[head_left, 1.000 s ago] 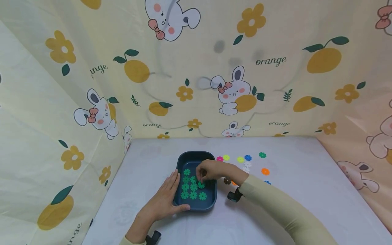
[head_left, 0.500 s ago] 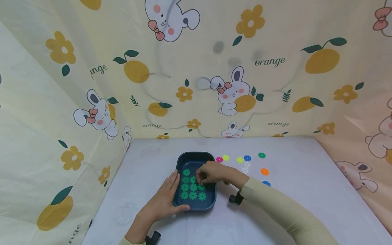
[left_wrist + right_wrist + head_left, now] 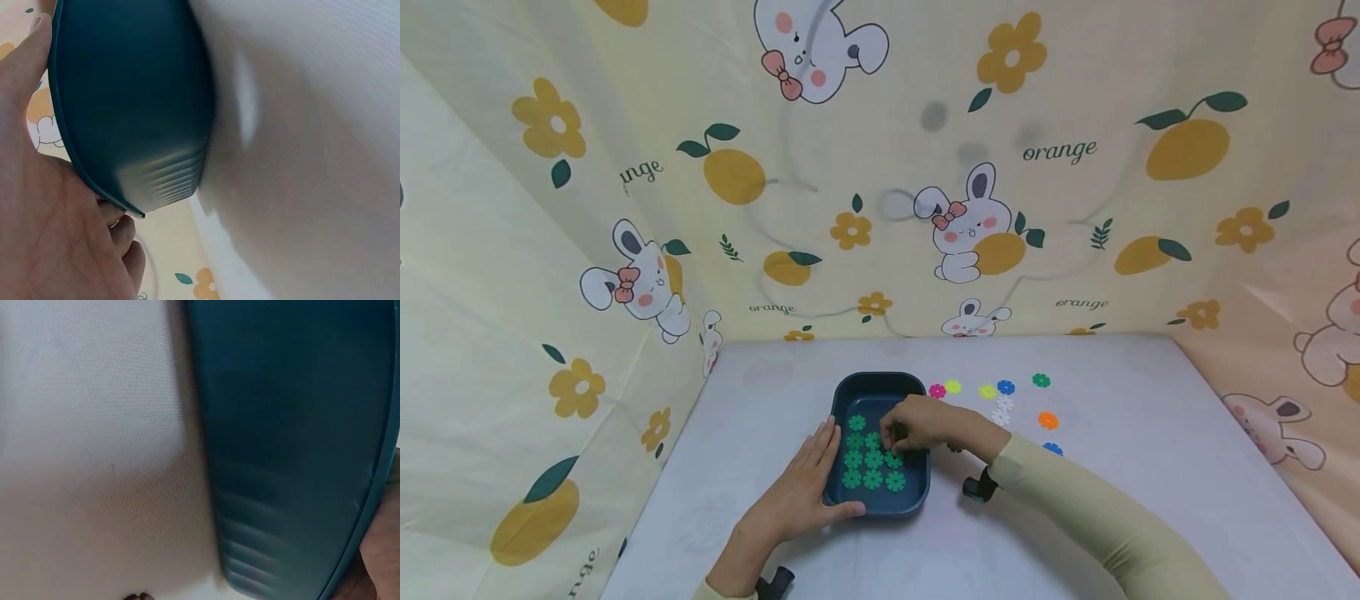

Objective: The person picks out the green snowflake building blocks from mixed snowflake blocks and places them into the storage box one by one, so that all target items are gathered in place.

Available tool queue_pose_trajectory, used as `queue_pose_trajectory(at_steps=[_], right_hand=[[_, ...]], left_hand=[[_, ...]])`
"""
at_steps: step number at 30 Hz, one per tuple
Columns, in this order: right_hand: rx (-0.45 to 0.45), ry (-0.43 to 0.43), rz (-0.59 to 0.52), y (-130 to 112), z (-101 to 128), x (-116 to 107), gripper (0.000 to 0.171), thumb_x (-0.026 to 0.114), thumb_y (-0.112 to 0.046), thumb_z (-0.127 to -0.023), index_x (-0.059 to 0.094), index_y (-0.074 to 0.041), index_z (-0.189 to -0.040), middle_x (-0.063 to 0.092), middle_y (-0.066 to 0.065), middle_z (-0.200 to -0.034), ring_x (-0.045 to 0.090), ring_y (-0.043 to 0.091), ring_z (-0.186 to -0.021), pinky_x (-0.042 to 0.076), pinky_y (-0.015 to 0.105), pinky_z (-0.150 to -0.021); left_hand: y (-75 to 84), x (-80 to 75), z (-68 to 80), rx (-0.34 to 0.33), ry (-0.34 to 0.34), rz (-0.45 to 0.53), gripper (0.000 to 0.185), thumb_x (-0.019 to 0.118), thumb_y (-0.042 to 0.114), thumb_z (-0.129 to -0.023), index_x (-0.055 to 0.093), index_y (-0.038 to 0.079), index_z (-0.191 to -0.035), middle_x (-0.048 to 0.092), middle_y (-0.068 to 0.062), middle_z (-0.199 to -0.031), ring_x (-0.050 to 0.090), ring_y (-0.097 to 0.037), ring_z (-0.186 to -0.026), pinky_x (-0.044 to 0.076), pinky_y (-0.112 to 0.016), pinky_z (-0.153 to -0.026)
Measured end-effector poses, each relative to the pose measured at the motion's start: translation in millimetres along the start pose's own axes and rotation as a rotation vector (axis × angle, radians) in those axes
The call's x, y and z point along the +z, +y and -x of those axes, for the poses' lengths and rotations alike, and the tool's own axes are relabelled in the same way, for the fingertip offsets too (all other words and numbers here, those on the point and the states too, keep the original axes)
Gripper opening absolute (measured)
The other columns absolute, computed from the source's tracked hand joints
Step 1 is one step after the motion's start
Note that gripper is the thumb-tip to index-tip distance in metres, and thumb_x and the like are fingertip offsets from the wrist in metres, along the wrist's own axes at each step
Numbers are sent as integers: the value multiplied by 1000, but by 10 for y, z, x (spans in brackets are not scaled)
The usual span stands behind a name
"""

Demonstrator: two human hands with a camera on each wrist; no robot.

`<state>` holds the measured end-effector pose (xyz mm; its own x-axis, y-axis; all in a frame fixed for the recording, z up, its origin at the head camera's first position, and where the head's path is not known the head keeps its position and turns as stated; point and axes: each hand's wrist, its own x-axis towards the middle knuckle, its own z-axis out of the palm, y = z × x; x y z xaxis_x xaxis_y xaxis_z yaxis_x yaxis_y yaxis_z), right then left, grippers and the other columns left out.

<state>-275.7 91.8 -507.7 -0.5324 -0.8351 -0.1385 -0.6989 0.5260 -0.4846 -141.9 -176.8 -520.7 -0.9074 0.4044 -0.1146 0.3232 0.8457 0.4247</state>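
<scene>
A dark blue tray (image 3: 880, 505) stands on the table with several green flower-shaped pieces (image 3: 872, 478) lying flat in it, roughly in rows. My left hand (image 3: 801, 483) rests against the tray's left side and near corner, its fingers straight along the rim and its thumb at the near edge. In the left wrist view the palm lies beside the tray's outer wall (image 3: 131, 94). My right hand (image 3: 917, 421) reaches over the right rim with curled fingers, pinching a green flower-shaped piece (image 3: 892, 459) low inside the tray. Its fingertips are partly hidden.
Right of the tray lie loose flower-shaped pieces: pink (image 3: 937, 391), yellow (image 3: 987, 391), blue (image 3: 1006, 387), white (image 3: 1002, 412), orange (image 3: 1048, 421) and green (image 3: 1041, 380). A brown piece (image 3: 954, 447) is partly under the right wrist. A printed cloth (image 3: 880, 275) hangs behind the table.
My right hand has shifted very slightly down with the green flower-shaped piece at its fingertips. An orange piece near the right wrist has become hidden. The left hand stays on the tray.
</scene>
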Motion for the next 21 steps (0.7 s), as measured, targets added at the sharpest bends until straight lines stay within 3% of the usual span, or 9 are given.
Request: queue_pose_trajectory(at_steps=[9, 16, 21], right_hand=[[-26, -3, -10, 21, 11, -22, 5, 81, -22, -100, 80, -24, -104, 74, -19, -99, 66, -2, -90, 60, 22, -93], [-51, 49, -194, 59, 72, -42, 8, 78, -13, -101, 77, -16, -108, 76, -12, -102, 68, 2, -92, 60, 21, -91], [-52, 102, -284, 71, 174, -112, 10, 77, -15, -102, 77, -12, -112, 75, -11, -104, 69, 5, -91, 62, 22, -88]], left_hand=[[9, -8, -7, -5, -3, 4, 125, 66, 82, -89, 9, 9, -174, -3, -5, -182, 2, -27, -168, 11, -51, -136], [4, -4, -19, -6, -7, 3, 125, 66, 82, -89, 9, 9, -174, -3, -5, -182, 2, -27, -168, 12, -52, -136], [0, -2, -16, -11, -7, 7, 126, 67, 81, -89, 9, 9, -174, -3, -6, -182, 2, -28, -168, 12, -53, -136]])
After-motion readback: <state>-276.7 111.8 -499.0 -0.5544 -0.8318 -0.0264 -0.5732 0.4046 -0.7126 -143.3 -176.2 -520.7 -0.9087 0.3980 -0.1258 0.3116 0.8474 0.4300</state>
